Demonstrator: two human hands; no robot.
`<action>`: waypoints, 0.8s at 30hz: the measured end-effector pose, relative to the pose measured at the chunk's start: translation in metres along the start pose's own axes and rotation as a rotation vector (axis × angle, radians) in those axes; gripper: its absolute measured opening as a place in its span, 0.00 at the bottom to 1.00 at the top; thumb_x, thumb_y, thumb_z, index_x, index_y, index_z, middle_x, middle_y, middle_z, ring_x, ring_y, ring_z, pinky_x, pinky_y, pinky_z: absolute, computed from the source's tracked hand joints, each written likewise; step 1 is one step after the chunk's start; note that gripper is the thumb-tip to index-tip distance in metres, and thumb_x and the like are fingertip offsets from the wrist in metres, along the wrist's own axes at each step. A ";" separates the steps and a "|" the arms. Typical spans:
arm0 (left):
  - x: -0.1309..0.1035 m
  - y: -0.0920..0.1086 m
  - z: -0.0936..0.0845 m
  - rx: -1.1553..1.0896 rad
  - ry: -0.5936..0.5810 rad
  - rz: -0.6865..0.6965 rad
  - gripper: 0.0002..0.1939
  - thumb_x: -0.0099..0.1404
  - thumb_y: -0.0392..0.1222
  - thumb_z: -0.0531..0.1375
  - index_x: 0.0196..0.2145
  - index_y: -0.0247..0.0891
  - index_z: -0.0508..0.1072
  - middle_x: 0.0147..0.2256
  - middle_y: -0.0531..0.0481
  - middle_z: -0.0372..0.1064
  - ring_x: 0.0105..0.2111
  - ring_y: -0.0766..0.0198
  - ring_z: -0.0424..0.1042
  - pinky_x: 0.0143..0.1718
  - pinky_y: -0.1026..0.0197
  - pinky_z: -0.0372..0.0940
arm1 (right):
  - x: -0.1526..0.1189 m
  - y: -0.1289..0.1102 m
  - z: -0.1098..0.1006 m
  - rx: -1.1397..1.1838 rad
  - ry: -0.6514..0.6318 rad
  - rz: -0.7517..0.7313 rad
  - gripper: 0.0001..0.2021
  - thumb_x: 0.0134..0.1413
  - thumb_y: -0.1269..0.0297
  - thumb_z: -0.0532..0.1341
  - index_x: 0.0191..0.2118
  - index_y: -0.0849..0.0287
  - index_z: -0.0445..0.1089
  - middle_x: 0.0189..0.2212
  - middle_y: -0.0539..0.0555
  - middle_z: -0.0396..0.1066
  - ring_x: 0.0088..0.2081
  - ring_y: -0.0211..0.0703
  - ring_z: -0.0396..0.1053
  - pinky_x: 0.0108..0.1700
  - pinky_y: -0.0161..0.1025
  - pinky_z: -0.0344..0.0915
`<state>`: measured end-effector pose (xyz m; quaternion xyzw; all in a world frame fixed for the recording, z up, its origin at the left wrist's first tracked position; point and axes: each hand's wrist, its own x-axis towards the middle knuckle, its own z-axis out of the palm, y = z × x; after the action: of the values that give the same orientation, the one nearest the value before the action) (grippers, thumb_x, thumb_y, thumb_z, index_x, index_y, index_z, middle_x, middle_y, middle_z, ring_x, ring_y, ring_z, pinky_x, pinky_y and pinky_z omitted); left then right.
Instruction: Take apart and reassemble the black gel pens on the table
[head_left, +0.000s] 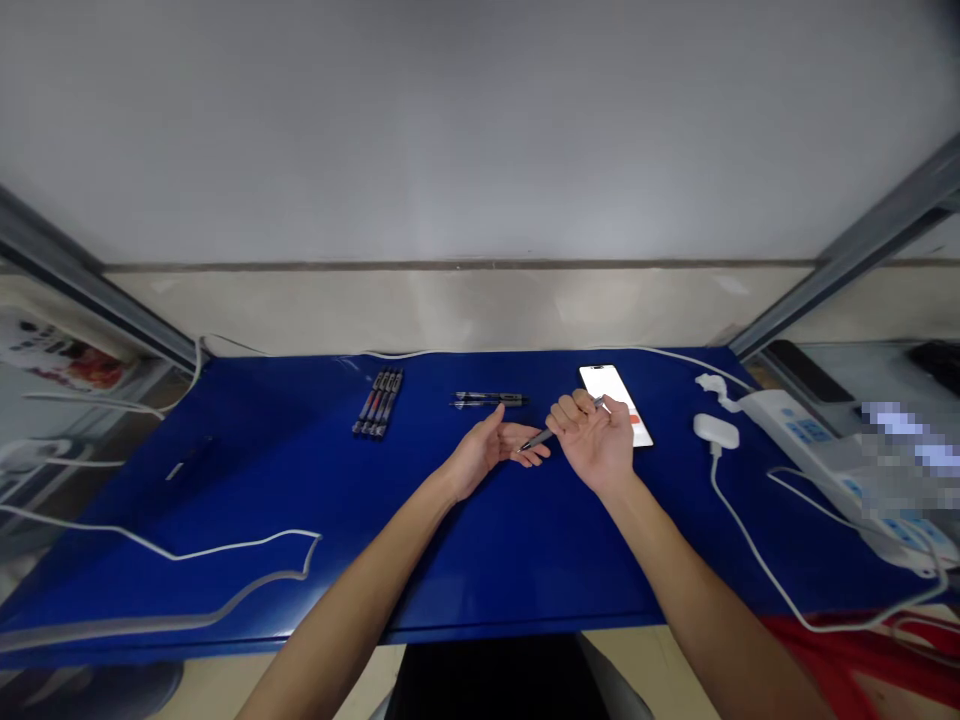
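My right hand [596, 435] is closed around a grey pen [536, 440], whose tip points left and down toward my other hand. With its palm turned up and fingers apart, my left hand [491, 450] is just left of the pen tip and holds nothing that I can see. Behind my left hand, two dark pens [487, 398] lie sideways on the blue table [525, 560]. Farther left, several dark pens [378, 402] lie side by side in a row. A phone [611, 385] with a lit screen lies behind my right hand, which partly covers it.
On the right are a white charger [715, 431] with a cable and a white power strip [832, 470]. White cables [225, 548] cross the left part of the table. A small dark item [187, 460] lies at the left. A wall [465, 310] stands behind the table.
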<state>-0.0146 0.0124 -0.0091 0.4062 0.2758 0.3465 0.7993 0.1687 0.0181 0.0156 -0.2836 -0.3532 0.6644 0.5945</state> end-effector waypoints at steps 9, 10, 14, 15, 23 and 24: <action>0.000 0.000 -0.001 -0.020 -0.008 -0.005 0.37 0.69 0.64 0.45 0.46 0.27 0.77 0.42 0.33 0.76 0.37 0.54 0.75 0.46 0.53 0.62 | 0.000 0.000 -0.001 0.120 -0.028 0.023 0.18 0.60 0.52 0.49 0.23 0.54 0.48 0.22 0.46 0.40 0.23 0.41 0.43 0.27 0.41 0.54; 0.000 0.000 -0.001 -0.021 -0.010 -0.007 0.37 0.69 0.64 0.44 0.45 0.27 0.77 0.42 0.32 0.76 0.38 0.54 0.75 0.46 0.53 0.62 | 0.000 -0.001 -0.001 0.127 -0.029 0.021 0.18 0.60 0.52 0.49 0.23 0.54 0.48 0.22 0.46 0.40 0.23 0.41 0.44 0.27 0.41 0.54; 0.000 -0.001 -0.002 -0.037 -0.014 0.004 0.38 0.69 0.65 0.43 0.46 0.27 0.77 0.42 0.32 0.76 0.39 0.54 0.75 0.46 0.53 0.62 | 0.000 -0.003 0.000 0.124 -0.035 0.020 0.19 0.60 0.51 0.49 0.23 0.54 0.48 0.21 0.46 0.40 0.23 0.41 0.44 0.26 0.41 0.54; 0.000 -0.001 -0.002 -0.038 -0.012 0.007 0.38 0.69 0.65 0.43 0.46 0.27 0.77 0.42 0.32 0.76 0.39 0.53 0.75 0.46 0.53 0.62 | 0.000 -0.003 0.000 0.134 -0.039 0.024 0.19 0.60 0.51 0.50 0.23 0.55 0.48 0.21 0.46 0.40 0.22 0.41 0.44 0.26 0.41 0.54; 0.000 0.000 -0.001 -0.050 0.001 -0.001 0.38 0.68 0.65 0.45 0.46 0.24 0.76 0.42 0.31 0.76 0.38 0.52 0.75 0.46 0.53 0.62 | 0.000 -0.004 0.001 0.302 -0.018 0.083 0.16 0.58 0.55 0.52 0.23 0.56 0.49 0.21 0.46 0.42 0.23 0.39 0.45 0.27 0.40 0.53; 0.000 0.000 -0.001 -0.056 0.007 0.000 0.38 0.68 0.65 0.45 0.46 0.24 0.76 0.42 0.31 0.76 0.38 0.52 0.75 0.45 0.52 0.62 | -0.001 -0.004 0.002 0.325 -0.023 0.087 0.16 0.57 0.56 0.52 0.23 0.56 0.49 0.21 0.46 0.42 0.23 0.39 0.45 0.27 0.39 0.53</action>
<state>-0.0159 0.0129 -0.0093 0.3823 0.2687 0.3554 0.8095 0.1696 0.0173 0.0195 -0.1913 -0.2353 0.7410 0.5991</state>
